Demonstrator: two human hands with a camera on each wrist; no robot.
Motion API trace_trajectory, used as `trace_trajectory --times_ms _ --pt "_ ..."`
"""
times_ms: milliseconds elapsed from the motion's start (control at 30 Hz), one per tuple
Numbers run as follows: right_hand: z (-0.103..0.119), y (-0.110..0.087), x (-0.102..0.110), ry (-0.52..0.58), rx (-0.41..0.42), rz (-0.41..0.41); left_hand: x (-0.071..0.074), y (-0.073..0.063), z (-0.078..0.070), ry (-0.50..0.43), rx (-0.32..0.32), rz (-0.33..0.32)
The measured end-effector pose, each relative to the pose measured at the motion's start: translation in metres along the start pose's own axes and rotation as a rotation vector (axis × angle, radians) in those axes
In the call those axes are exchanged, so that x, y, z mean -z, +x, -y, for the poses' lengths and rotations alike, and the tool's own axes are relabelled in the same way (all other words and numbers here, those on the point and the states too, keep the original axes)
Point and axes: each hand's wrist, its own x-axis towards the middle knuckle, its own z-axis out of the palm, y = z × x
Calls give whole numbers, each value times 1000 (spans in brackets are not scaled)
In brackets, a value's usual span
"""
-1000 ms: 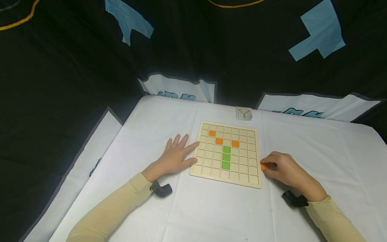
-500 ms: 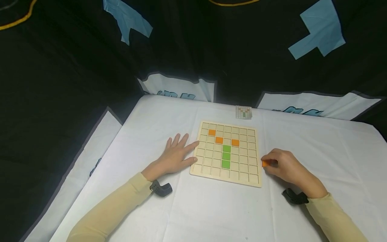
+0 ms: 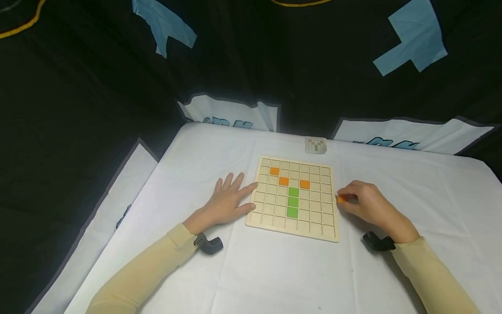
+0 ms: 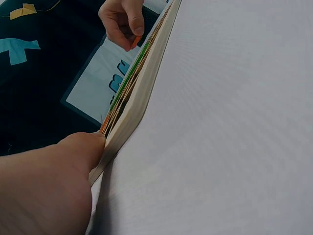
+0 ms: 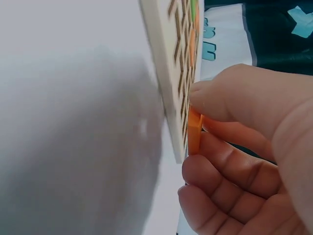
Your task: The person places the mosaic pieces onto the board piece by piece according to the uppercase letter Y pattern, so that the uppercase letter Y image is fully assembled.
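A square wooden grid board point(image 3: 280, 226) lies on the white-covered table. Three green tiles point(image 3: 293, 202) form a column in its middle cells, and three orange tiles point(image 3: 284, 181) sit in cells above them. At the board's left edge rests my left hand point(image 3: 223, 205), fingers spread, with thumb and index fingertips touching the rim. My right hand point(image 3: 364, 200) pinches a loose orange tile point(image 5: 194, 131) between thumb and fingers, just beyond the board's right edge. In the left wrist view the board shows edge-on beside the left thumb point(image 4: 83, 149).
Behind the board lies a small card point(image 3: 316, 145) printed with a grid pattern. A dark curtain point(image 3: 251, 56) with blue tape patches point(image 3: 415, 37) hangs past the table's far edge. Each wrist wears a black camera strap mount point(image 3: 378, 242).
My right hand has moved a little away from me along the board's right side, still pinching the orange tile. The left hand stays in place on the edge.
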Motion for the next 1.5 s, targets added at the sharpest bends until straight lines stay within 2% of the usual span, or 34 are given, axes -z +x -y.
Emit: trace_trajectory --times_ms 167,400,633,767,1067,1500 --pt "1 15 2 0 -16 16 -2 0 0 -12 1 -1" --pt "4 37 4 2 31 -1 -2 0 1 -10 -2 -4" --pt "8 56 2 8 -7 26 0 -1 0 0 -1 -9" --pt "7 65 -3 18 5 27 -2 1 1 -7 -3 -6" --pt "11 76 -11 31 -42 55 -5 2 4 -8 -4 -3" --pt "14 85 -13 38 -57 90 -3 2 4 -8 -4 1"
